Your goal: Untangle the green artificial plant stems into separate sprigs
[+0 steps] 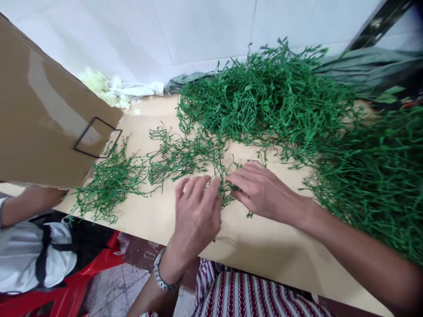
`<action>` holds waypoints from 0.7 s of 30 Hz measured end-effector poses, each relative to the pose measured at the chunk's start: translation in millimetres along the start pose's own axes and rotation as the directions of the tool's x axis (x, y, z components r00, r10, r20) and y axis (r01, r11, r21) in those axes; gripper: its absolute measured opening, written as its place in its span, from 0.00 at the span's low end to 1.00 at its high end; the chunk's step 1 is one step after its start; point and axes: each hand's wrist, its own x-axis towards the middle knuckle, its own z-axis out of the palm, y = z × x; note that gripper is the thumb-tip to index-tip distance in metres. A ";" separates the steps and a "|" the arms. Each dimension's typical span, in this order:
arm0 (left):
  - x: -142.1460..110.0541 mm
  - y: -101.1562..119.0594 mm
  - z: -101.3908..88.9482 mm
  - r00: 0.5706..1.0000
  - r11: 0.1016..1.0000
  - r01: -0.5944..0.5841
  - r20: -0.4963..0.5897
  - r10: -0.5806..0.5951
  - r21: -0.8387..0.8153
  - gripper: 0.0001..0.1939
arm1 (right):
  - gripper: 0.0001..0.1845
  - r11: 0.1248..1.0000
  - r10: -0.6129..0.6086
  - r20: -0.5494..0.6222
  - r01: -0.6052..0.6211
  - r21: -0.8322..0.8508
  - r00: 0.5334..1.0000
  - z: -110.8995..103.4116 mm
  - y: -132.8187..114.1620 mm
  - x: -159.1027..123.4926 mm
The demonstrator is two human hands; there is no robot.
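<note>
My left hand (198, 209), with a metal watch band on its wrist, has its fingers curled around thin green artificial stems. Its fingertips meet my right hand (264, 191), which pinches the same bunch of green stems (225, 196) from the right side. The stems are tangled, with small bud-like tips, and the fingers partly cover them. Just beyond my hands lies a loose scatter of similar green stems (185, 154) on the light tan table (158, 215).
A large heap of green stems (264, 97) lies along the wall, another pile (380, 176) at right. A smaller pile (105, 189) sits by a cardboard box (49, 110) on the left. Beside that box is a co-worker's arm (29, 204), above a red plastic chair (76, 281).
</note>
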 end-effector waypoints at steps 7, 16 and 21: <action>11.3 17.2 6.2 0.995 0.918 0.091 0.006 -0.097 -0.385 0.07 | 0.25 0.982 0.179 -0.037 -0.176 0.072 0.983 -3.2 9.7 -28.2; 5.4 3.5 1.0 0.925 0.376 0.251 0.106 -0.366 -0.892 0.06 | 0.08 0.927 0.267 -0.122 -0.220 0.304 0.956 9.6 26.7 -55.0; 12.8 9.4 0.0 0.966 0.733 0.258 0.188 -0.179 -0.629 0.06 | 0.09 0.906 0.254 -0.256 -0.137 0.400 0.933 -4.2 20.0 -53.2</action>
